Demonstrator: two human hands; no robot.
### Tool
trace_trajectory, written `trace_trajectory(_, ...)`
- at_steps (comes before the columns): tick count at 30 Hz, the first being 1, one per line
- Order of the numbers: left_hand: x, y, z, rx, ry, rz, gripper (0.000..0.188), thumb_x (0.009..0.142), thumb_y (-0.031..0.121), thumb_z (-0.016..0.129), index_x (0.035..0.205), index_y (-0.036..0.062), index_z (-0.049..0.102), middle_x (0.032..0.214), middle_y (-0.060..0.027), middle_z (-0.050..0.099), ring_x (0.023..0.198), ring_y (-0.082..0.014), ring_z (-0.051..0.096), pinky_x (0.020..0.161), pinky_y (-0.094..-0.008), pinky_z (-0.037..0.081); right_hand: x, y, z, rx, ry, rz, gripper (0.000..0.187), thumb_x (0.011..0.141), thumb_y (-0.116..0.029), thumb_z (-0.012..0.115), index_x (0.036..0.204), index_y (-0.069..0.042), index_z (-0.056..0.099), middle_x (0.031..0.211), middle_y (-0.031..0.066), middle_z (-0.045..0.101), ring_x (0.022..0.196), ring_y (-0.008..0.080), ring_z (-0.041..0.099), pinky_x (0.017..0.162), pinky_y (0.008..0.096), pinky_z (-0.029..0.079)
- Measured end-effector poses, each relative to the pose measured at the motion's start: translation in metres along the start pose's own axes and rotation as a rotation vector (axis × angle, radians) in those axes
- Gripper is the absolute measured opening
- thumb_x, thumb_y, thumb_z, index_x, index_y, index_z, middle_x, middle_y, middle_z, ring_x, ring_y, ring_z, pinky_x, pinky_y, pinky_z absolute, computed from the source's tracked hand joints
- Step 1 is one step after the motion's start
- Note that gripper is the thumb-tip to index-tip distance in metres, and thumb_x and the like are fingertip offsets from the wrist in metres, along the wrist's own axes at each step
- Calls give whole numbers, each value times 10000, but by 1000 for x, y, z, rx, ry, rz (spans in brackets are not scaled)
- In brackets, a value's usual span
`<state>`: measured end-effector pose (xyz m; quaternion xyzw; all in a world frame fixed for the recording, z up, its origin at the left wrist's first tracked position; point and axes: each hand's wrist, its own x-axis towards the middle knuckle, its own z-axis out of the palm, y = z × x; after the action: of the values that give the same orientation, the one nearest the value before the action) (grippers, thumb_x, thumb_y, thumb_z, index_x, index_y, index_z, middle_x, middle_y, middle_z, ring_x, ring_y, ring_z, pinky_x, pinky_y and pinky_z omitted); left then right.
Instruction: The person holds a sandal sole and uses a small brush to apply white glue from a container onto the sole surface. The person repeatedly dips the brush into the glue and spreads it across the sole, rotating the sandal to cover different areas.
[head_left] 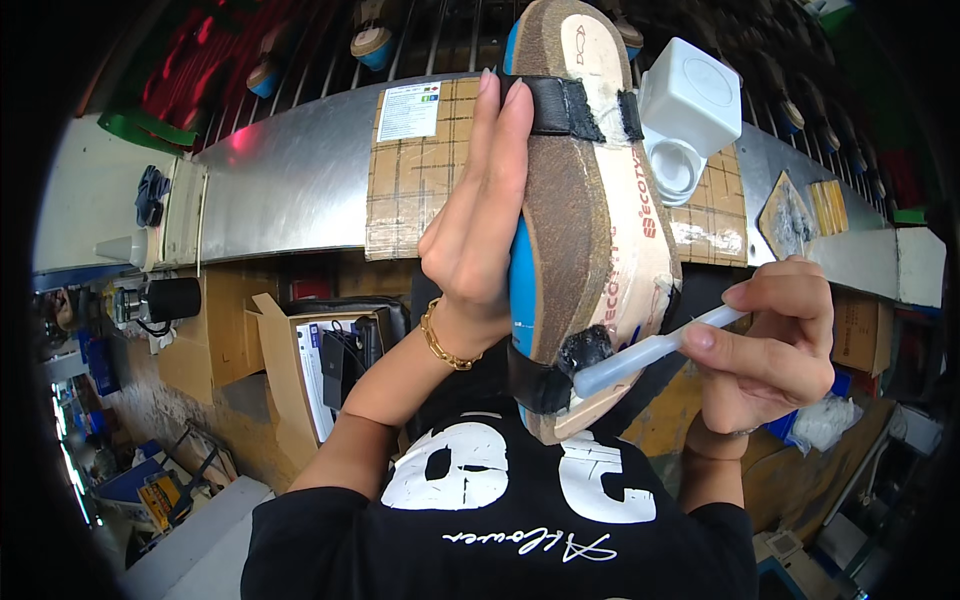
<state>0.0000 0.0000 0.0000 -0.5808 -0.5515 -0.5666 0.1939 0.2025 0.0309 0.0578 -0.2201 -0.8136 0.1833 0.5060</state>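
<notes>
My left hand is wrapped along the left side of a sandal, its sole side facing me. This sandal sits on a blue last, with a brown cork rim and a pale printed bottom. Black straps fold over its edges at the upper and lower ends, with rough trimmed tips. Between the thumb and fingers of my right hand is a translucent white plastic stick with a broad end. That end lies over the lower strap; whether it touches cannot be made out.
A white plastic container with a round opening stands on the cardboard-covered bench, right of the sandal. Farther right lies a glue-smeared board. Beyond the bench, a rack of rods carries more shoes. An open carton stands below left.
</notes>
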Motion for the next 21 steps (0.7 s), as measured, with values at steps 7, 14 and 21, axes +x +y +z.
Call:
trace_trajectory(7,-3,9,6,15,-84,-72,662,813,106,790,1394,-78,532,1238,-215,684,1035,-233,719,893,-309,578,16,10,-11,281,-114,123,160,635,-109,807,789,-150,802,815,35,607,740,152,533,665,272,367)
trace_trajectory(14,-8,-15,11,22,-51,-118,764,819,168,807,1461,-58,460,1079,-168,746,893,-183,743,771,-286,602,8,22,3,19,10,200,245,730,22,797,961,-57,807,796,60,591,718,135,553,638,241,427)
trace_trajectory(21,-3,-14,5,49,-63,-115,767,774,167,827,1426,-72,500,1230,-242,660,976,-249,709,790,-314,587,2,-4,-2,189,-67,344,246,688,11,808,915,-81,817,798,41,583,716,122,537,621,233,394)
